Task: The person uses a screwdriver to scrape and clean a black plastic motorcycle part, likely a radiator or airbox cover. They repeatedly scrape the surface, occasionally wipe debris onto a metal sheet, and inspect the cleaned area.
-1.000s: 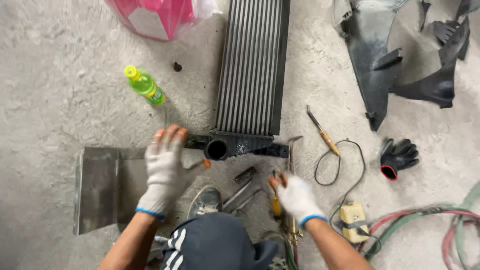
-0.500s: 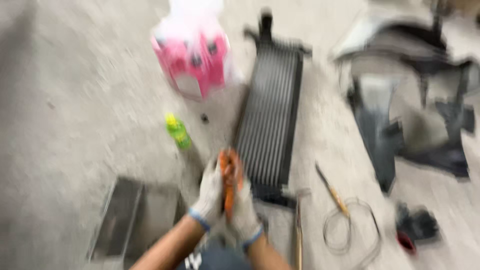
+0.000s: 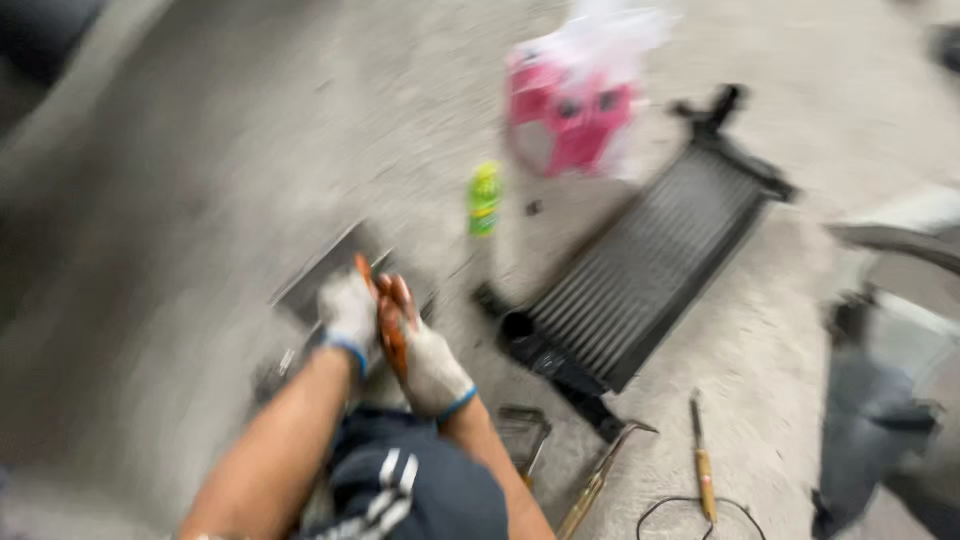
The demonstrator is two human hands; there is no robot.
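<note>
Blurred view, looking down at two gloved hands over a concrete floor [image 3: 200, 180].

Left hand [image 3: 350, 310] in white work glove with blue cuff, fingers curled against an orange-handled tool [image 3: 388, 320]. Right hand [image 3: 428, 365] in matching glove, pressed up against the left, also closed around the same tool. Tool clamped between both palms, orange end poking out past the fingertips, pointing away from the body. Kind of tool not readable through the blur.

Just beyond and under the hands: flat grey metal sheet [image 3: 320, 270] lying on the floor, partly hidden by the left hand.

Further out, ahead of the right hand: small green bottle [image 3: 485, 198] with yellow cap, upright, well apart from the hands. Beyond the bottle, pink-and-white plastic bag [image 3: 578, 110].

Off to the right of the right hand: long black finned radiator [image 3: 650, 265] lying flat on the floor at a slant, near end with round pipe opening close to the right wrist.

Near the right forearm, toward the body: hammer [image 3: 600, 478], wooden-handled screwdriver [image 3: 702, 455], loop of black wire [image 3: 700, 515].

Dark trousers with white stripes [image 3: 400, 490] at the bottom edge, between the forearms.
</note>
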